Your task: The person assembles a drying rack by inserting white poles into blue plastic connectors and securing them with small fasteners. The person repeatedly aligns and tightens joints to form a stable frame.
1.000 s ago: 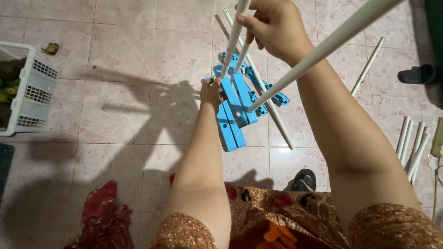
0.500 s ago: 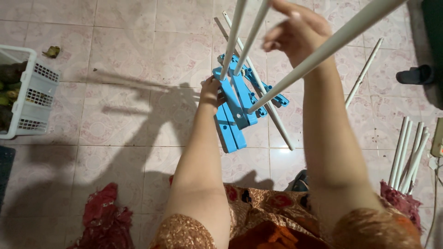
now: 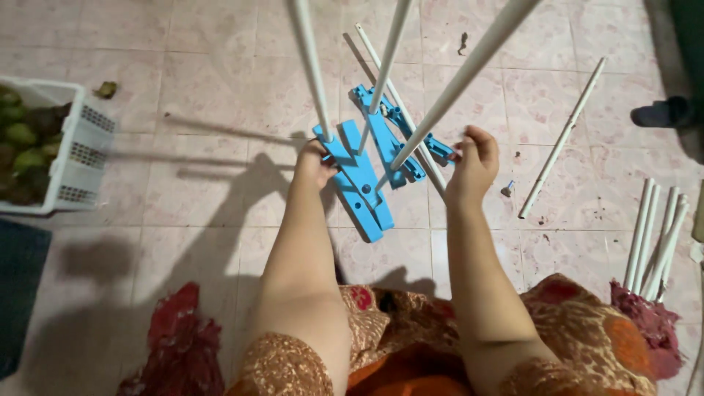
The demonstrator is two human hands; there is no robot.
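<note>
A blue plastic frame [image 3: 367, 172] with white rods [image 3: 455, 84] rising from it is sitting above a pink tiled floor [image 3: 205, 88]. The left hand [image 3: 315, 161] is gripping its edge; the right hand [image 3: 473, 161] is closing on its far side. Loose rods [image 3: 656, 235] and a white basket [image 3: 70, 158] are lying nearby.

basket [image 3: 81, 158] left, loose rods [image 3: 660, 235] right, frame [image 3: 367, 176] between

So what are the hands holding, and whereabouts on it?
Both grip the blue plastic frame with white rods standing in it: left hand on its left edge, right hand on its right end.
</note>
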